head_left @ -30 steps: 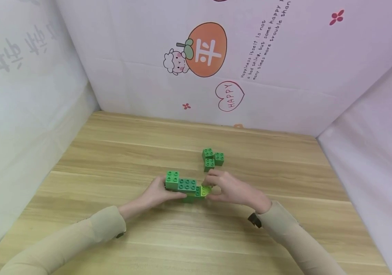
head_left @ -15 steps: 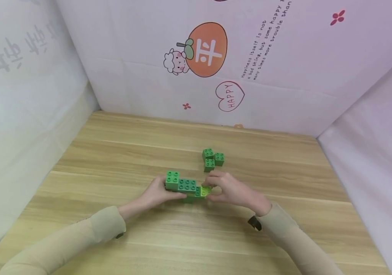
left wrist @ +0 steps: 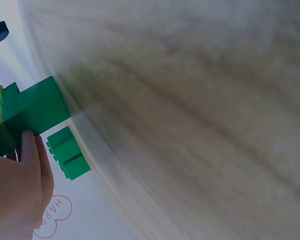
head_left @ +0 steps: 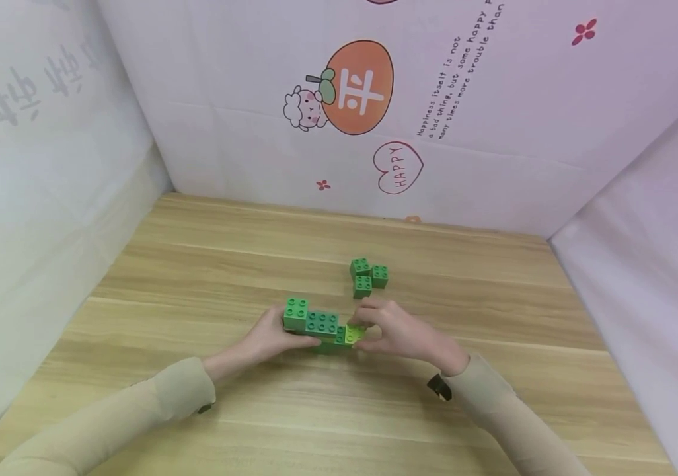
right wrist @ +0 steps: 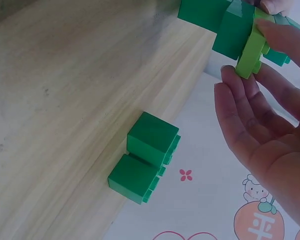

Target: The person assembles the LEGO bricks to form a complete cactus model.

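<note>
A joined row of toy building bricks stands between my hands in the head view. My left hand (head_left: 270, 336) grips its left end, thumb along the near side, by a bright green brick (head_left: 296, 314) and a darker green brick (head_left: 322, 322) with studs up. At the right end my right hand (head_left: 395, 330) pinches a lime brick (head_left: 353, 333). In the right wrist view, the thumb lies on this lime brick (right wrist: 250, 52), which sits against a green brick (right wrist: 234, 32). The left wrist view shows the left fingers holding the green bricks (left wrist: 42, 105) from the side.
Behind the hands, three loose green bricks (head_left: 363, 286) stand close together on the wooden table (head_left: 244, 244). A white printed sheet (head_left: 244, 132) rises at the table's back edge, and white cloth (head_left: 59, 178) hangs along the sides.
The joined bricks have shifted very slightly left and toward me, with both hands still holding them. The loose bricks stay where they were.
</note>
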`<state>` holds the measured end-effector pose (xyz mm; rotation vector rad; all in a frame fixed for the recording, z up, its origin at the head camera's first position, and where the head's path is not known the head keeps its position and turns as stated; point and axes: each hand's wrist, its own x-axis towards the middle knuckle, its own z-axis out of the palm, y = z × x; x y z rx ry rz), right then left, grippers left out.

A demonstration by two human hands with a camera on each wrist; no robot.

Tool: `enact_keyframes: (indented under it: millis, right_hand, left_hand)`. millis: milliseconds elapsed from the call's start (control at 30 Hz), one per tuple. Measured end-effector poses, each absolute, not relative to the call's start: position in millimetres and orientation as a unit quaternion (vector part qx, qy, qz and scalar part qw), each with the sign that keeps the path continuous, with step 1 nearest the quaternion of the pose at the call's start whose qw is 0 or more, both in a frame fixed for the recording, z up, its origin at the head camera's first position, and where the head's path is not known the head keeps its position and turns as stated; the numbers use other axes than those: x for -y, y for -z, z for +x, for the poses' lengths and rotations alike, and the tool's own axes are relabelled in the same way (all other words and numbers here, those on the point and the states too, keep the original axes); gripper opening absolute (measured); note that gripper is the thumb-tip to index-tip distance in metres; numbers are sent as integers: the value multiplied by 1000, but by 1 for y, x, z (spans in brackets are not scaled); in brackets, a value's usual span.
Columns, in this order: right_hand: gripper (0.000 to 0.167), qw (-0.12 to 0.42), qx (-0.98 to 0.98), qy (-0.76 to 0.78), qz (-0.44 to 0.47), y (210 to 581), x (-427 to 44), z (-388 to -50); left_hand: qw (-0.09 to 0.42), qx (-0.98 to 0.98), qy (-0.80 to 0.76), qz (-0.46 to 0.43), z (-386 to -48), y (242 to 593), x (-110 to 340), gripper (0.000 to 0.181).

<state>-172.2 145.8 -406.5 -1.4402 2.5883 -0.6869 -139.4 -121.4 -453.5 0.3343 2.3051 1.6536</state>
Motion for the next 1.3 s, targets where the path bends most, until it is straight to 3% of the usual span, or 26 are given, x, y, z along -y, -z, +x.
enact_keyframes:
  millis: [200,500,1300]
  right_hand:
    - [29,48,-853,226,-469,407,-146,-169]
    - [30,68,-861,255,-434,409,-147,-165]
    - [34,54,-865,297,-400,418,-151,-159]
  left_hand:
    - [151,-792,-580,116,-140,453,121,55]
    - [149,-784,-589,130,-141,452,123,47]
    - [148,-771,-602,142,-144,455,122,43]
